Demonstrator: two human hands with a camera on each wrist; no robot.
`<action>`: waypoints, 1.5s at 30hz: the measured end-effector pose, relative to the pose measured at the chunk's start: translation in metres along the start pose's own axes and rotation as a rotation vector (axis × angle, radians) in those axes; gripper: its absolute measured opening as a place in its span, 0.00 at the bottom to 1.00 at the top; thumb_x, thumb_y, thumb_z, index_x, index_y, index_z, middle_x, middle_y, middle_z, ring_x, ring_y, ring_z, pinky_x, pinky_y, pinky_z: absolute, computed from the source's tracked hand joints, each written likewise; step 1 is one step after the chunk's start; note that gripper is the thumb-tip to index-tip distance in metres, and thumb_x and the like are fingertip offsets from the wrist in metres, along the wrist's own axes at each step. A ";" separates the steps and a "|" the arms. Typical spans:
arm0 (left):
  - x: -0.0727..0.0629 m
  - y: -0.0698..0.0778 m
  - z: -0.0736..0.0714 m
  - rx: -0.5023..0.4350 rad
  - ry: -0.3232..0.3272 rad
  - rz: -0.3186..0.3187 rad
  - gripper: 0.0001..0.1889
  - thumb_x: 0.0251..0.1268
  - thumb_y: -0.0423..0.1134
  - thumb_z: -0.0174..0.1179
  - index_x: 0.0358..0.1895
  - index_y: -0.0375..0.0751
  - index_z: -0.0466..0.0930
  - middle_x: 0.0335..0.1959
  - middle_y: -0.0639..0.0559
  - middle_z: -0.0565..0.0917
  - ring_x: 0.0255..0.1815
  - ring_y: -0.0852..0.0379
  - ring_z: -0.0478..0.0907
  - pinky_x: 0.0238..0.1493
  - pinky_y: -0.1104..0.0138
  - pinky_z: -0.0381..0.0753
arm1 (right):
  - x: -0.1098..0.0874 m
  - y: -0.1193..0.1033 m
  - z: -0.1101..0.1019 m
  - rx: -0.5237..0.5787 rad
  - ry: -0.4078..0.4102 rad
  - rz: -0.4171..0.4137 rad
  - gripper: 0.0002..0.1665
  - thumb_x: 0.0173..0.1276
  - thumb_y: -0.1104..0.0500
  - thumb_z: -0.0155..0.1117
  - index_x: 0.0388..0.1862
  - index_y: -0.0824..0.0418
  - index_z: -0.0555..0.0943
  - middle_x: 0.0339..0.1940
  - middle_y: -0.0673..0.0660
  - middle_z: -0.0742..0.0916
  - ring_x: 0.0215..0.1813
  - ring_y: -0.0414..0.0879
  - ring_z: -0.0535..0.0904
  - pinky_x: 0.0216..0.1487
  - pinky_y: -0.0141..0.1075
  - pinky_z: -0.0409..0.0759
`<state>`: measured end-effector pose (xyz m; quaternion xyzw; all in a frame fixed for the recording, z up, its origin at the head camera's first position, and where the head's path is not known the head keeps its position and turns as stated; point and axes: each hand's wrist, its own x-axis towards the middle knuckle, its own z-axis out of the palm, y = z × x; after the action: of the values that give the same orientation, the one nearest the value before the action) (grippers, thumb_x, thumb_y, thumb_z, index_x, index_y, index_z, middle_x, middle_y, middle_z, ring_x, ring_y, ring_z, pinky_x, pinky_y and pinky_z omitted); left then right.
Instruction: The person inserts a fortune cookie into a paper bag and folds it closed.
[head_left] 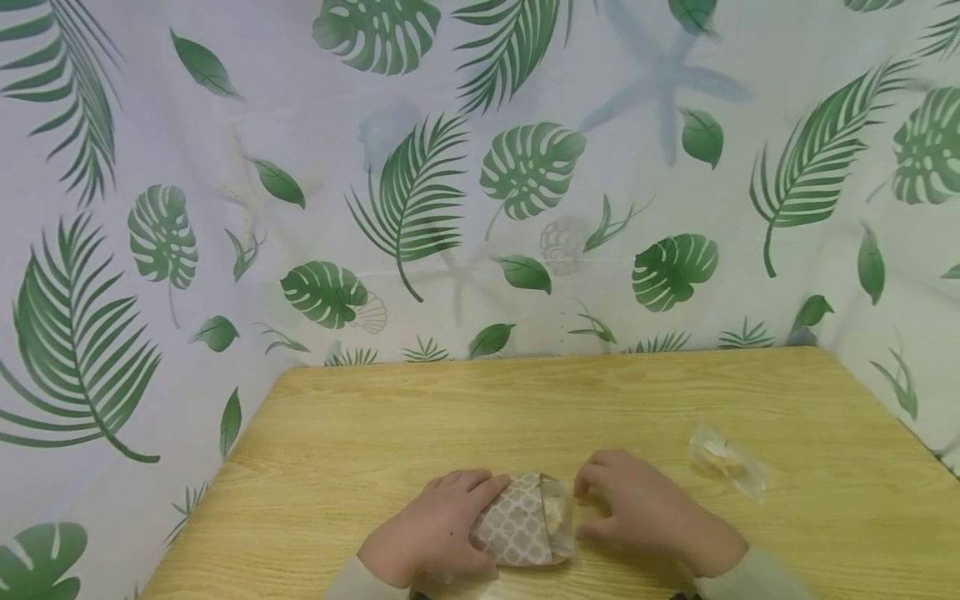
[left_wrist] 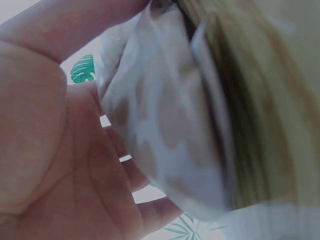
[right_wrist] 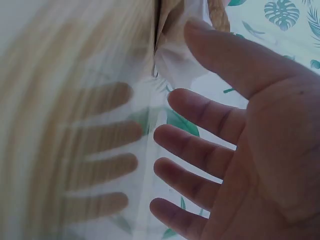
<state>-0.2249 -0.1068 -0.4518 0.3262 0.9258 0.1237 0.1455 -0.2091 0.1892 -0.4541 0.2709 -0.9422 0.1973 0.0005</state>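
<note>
A beige pouch (head_left: 513, 521) with a white lattice pattern lies on the table in the head view. Clear plastic with something pale inside (head_left: 557, 518) shows at its right end. My left hand (head_left: 446, 525) holds the pouch's left end, thumb on the near side and fingers on the far side. In the left wrist view the pouch (left_wrist: 165, 115) sits between thumb and fingers. Just beyond the plastic end is my right hand (head_left: 641, 508), fingers loosely bent and holding nothing. The right wrist view shows those fingers (right_wrist: 200, 142) apart, the thumb close to the clear plastic (right_wrist: 175, 62); contact is unclear.
A small clear plastic packet (head_left: 727, 462) with pale contents lies on the table to the right of my right hand. The wood-grain table (head_left: 480, 408) reaches back to a white leaf-printed cloth (head_left: 450, 208), which also hangs at both sides.
</note>
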 end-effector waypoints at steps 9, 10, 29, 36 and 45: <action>0.000 0.002 -0.002 -0.016 -0.008 -0.015 0.51 0.52 0.59 0.74 0.80 0.61 0.57 0.76 0.56 0.64 0.76 0.50 0.59 0.73 0.46 0.59 | 0.007 -0.008 0.009 0.032 -0.022 0.023 0.28 0.54 0.35 0.76 0.47 0.49 0.83 0.50 0.45 0.82 0.57 0.50 0.78 0.60 0.52 0.78; 0.000 0.002 -0.003 -0.017 -0.008 -0.017 0.51 0.51 0.59 0.74 0.80 0.62 0.57 0.76 0.57 0.64 0.76 0.50 0.59 0.73 0.46 0.59 | 0.007 -0.009 0.009 0.030 -0.020 0.019 0.28 0.54 0.35 0.76 0.47 0.49 0.83 0.51 0.46 0.82 0.57 0.50 0.78 0.60 0.52 0.78; -0.001 0.003 0.000 -0.006 0.007 -0.009 0.52 0.50 0.58 0.74 0.80 0.61 0.57 0.76 0.56 0.64 0.76 0.50 0.59 0.74 0.47 0.60 | 0.007 -0.009 0.012 0.036 -0.053 0.006 0.26 0.59 0.43 0.75 0.55 0.48 0.83 0.55 0.47 0.82 0.60 0.50 0.77 0.62 0.52 0.77; -0.003 0.001 -0.001 -0.001 0.008 -0.010 0.52 0.51 0.59 0.74 0.80 0.60 0.57 0.76 0.56 0.64 0.76 0.49 0.59 0.73 0.47 0.60 | 0.008 -0.010 0.013 0.028 -0.050 -0.007 0.24 0.61 0.44 0.73 0.55 0.47 0.83 0.55 0.45 0.82 0.60 0.48 0.77 0.61 0.51 0.77; -0.002 0.001 0.001 -0.041 -0.003 -0.029 0.51 0.50 0.56 0.73 0.80 0.63 0.57 0.76 0.58 0.63 0.76 0.51 0.58 0.74 0.48 0.60 | 0.001 0.009 0.000 -0.044 0.017 -0.008 0.23 0.63 0.46 0.74 0.54 0.53 0.83 0.54 0.49 0.83 0.58 0.52 0.78 0.59 0.53 0.78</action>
<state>-0.2223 -0.1074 -0.4517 0.3099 0.9275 0.1400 0.1552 -0.2146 0.1956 -0.4578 0.2731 -0.9451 0.1788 0.0153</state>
